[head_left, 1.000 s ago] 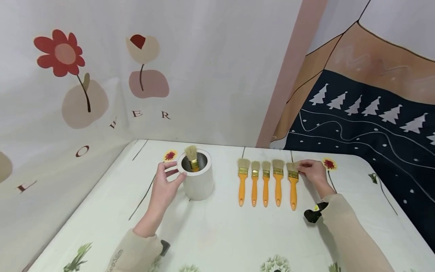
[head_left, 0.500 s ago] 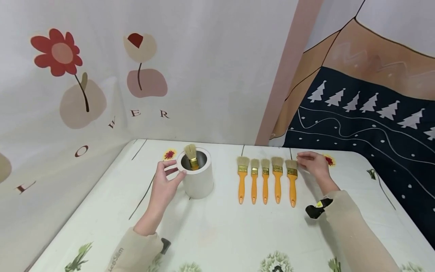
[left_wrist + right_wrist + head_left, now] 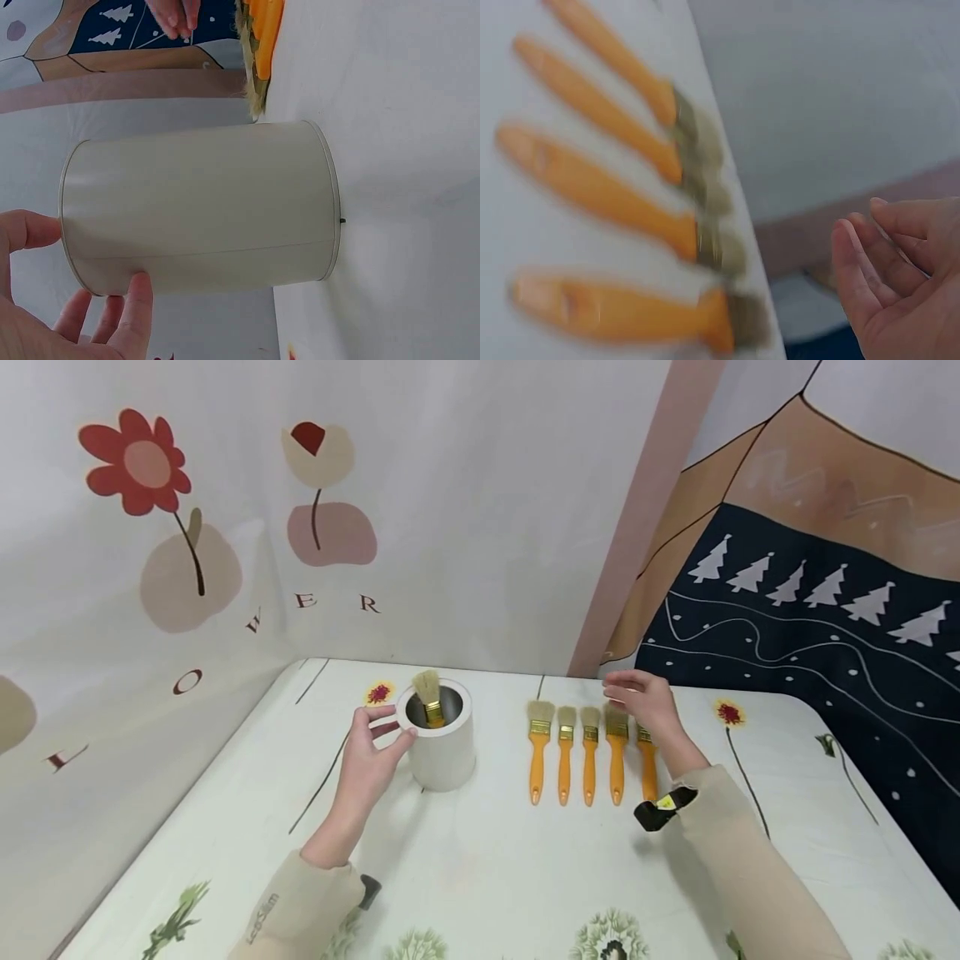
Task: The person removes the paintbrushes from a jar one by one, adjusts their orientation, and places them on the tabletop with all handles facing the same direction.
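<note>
My left hand (image 3: 367, 756) holds a white cylindrical can (image 3: 444, 760) at its upper left side, with thumb and fingers spread around the wall near the rim. Inside the can stands one paintbrush (image 3: 428, 689), bristles up and leaning left; its handle is mostly hidden. Several orange-handled paintbrushes (image 3: 537, 760) lie in a row to the right, bristles toward the back. Over the bristles of the two rightmost brushes hovers my right hand (image 3: 645, 702). In the right wrist view, its loosely bent fingers (image 3: 855, 259) hold nothing.
A white patterned cloth (image 3: 465, 877) covers the table. Behind it hangs a pale curtain (image 3: 465, 527) with printed flowers and letters, joined at the right by a dark printed fabric (image 3: 795, 627). A black wrist-camera mount (image 3: 663, 810) overlaps the rightmost brush handle.
My right hand has moved left from beside the rightmost brush to above the right end of the row. The left hand stays at the can, and the brushes lie as before.
</note>
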A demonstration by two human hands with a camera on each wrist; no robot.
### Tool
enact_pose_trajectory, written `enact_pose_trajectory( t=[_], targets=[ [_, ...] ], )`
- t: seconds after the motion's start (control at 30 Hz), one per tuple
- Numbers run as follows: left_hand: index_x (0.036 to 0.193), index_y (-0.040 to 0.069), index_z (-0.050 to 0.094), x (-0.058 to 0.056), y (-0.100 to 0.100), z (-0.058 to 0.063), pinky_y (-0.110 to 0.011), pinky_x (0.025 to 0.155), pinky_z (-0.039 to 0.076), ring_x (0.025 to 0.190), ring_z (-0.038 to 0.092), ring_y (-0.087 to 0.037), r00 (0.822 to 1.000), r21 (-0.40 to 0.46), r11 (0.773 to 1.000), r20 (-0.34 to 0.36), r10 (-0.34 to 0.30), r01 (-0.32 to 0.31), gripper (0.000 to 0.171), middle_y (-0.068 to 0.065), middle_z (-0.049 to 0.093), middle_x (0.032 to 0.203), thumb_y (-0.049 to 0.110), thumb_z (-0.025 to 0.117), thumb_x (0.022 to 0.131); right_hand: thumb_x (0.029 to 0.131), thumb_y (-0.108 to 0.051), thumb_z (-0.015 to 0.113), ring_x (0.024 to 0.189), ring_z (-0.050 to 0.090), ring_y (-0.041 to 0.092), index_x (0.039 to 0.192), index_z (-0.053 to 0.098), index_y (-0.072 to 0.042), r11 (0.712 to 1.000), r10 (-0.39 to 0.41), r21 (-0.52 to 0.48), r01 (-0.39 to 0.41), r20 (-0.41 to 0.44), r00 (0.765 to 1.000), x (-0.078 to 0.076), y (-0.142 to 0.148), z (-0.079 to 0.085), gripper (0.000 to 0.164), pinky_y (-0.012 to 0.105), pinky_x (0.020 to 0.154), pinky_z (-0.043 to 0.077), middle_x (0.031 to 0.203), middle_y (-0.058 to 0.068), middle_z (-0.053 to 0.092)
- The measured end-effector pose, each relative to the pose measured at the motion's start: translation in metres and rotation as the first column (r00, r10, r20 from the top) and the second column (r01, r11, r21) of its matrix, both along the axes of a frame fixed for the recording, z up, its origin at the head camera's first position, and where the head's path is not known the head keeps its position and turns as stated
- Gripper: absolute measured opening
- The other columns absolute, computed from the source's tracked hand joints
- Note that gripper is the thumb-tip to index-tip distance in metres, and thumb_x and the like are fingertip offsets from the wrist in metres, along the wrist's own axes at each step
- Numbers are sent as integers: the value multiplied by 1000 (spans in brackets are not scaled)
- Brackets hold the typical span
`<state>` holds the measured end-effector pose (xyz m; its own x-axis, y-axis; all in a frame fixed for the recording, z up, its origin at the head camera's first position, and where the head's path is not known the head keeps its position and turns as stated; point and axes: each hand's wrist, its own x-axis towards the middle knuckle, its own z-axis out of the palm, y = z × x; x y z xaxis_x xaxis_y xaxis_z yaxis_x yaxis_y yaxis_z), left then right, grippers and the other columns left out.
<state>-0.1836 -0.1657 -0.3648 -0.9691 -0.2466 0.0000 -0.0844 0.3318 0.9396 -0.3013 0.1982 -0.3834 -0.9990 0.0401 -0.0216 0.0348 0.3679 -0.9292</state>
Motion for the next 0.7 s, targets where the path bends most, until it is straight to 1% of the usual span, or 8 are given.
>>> enact_pose_trajectory(
  t=[0.07, 0.17, 0.27, 0.33, 0.4, 0.47, 0.6, 0.7],
  targets=[
    [138, 3, 38, -1, 0, 1, -49, 106, 48, 138, 46, -34, 1000, 4, 1000, -2, -3, 4, 52, -16, 42, 149, 15, 63, 94, 97, -12, 63, 88, 61, -6, 131, 60, 1, 999, 27, -25, -27, -2, 1000, 0, -13, 5, 36, 29, 94, 55, 135, 23, 60],
    [139, 3, 38, 0, 0, 1, -49, 107, 47, 138, 45, -34, 1000, 11, 1000, 3, -2, 2, 52, -16, 42, 149, 15, 63, 94, 97, -13, 65, 93, 64, -1, 131, 60, 1, 994, 80, -71, -81, -10, 997, 0, -33, 9, 37, 28, 93, 55, 135, 22, 61],
    [139, 4, 38, -1, 0, 0, -49, 106, 47, 138, 45, -33, 1000, 15, 1000, 7, 1, -1, 53, -14, 42, 149, 16, 63, 94, 97, -16, 65, 105, 68, 15, 130, 61, -1, 985, 133, -105, -134, -16, 991, 2, -53, 14, 37, 28, 94, 55, 133, 21, 62],
    [138, 5, 38, -1, 1, -1, -48, 106, 47, 138, 46, -31, 1000, 20, 1000, 12, 6, -7, 52, -12, 42, 149, 16, 63, 94, 97, -16, 64, 113, 67, 25, 130, 62, -1, 978, 163, -124, -165, -26, 986, 3, -67, 16, 35, 31, 96, 55, 132, 20, 63],
    [139, 6, 37, -1, 1, -1, -47, 107, 47, 137, 46, -30, 1000, 22, 1000, 9, 3, -3, 52, -11, 42, 149, 15, 62, 94, 98, -15, 64, 118, 64, 32, 128, 63, -2, 972, 188, -133, -191, -37, 981, 4, -82, 19, 33, 33, 97, 54, 130, 19, 64],
    [141, 7, 37, -1, 0, -2, -47, 107, 47, 137, 46, -30, 1000, 21, 1000, 6, -5, 5, 53, -10, 41, 150, 16, 62, 95, 97, -14, 64, 118, 65, 32, 126, 64, -3, 966, 211, -144, -216, -54, 976, 5, -97, 22, 31, 35, 98, 54, 128, 19, 65],
    [146, 8, 37, 0, 0, -2, -47, 109, 46, 138, 45, -30, 1000, 3, 1000, -7, -24, 24, 55, -11, 40, 153, 16, 60, 96, 95, -14, 66, 117, 65, 29, 123, 66, -4, 952, 253, -157, -263, -79, 964, 9, -126, 26, 29, 34, 97, 55, 127, 16, 67],
    [148, 9, 39, -1, 0, -3, -48, 109, 46, 137, 46, -32, 999, -8, 999, -24, -31, 31, 56, -12, 40, 152, 15, 60, 96, 95, -15, 68, 117, 65, 27, 122, 68, -7, 947, 274, -143, -287, -107, 956, 11, -145, 28, 29, 36, 100, 53, 126, 13, 68]
  ],
)
